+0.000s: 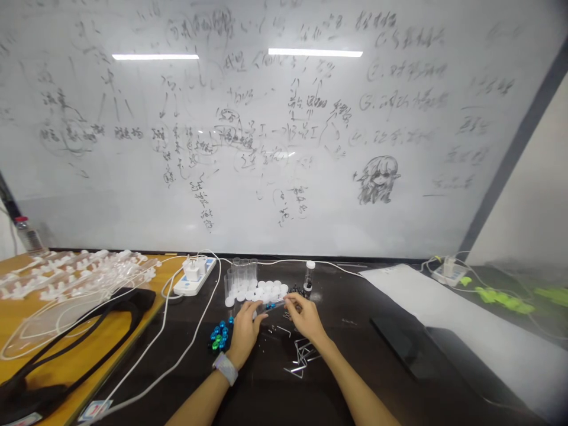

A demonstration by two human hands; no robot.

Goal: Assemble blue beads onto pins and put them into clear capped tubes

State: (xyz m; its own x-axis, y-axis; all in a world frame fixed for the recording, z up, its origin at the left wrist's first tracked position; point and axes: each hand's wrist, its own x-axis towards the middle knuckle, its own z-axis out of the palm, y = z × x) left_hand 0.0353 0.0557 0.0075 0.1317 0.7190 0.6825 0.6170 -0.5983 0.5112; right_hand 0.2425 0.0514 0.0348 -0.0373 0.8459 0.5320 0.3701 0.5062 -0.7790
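A clear plastic tube [275, 307] lies nearly level between my two hands, with something blue showing at its middle, in it or behind it. My left hand [245, 331] closes on the tube's left end, thumb towards the right. At the other end, the fingertips of my right hand [306, 319] pinch it. Behind my hands are several white caps [268, 290] and upright clear tubes [243, 272]. Blue and green balls [219, 335] sit left of my left hand. Hex keys [302, 358] lie below my right hand, and small black pieces [296, 290] beyond it.
A capped tube [309, 276] stands at the back. A power strip [195, 276] and white cables [195, 337] run on the left, beside bagged white parts [80, 272]. Dark flat devices [403, 346] and a white sheet [444, 307] lie right. A whiteboard [284, 177] rises behind.
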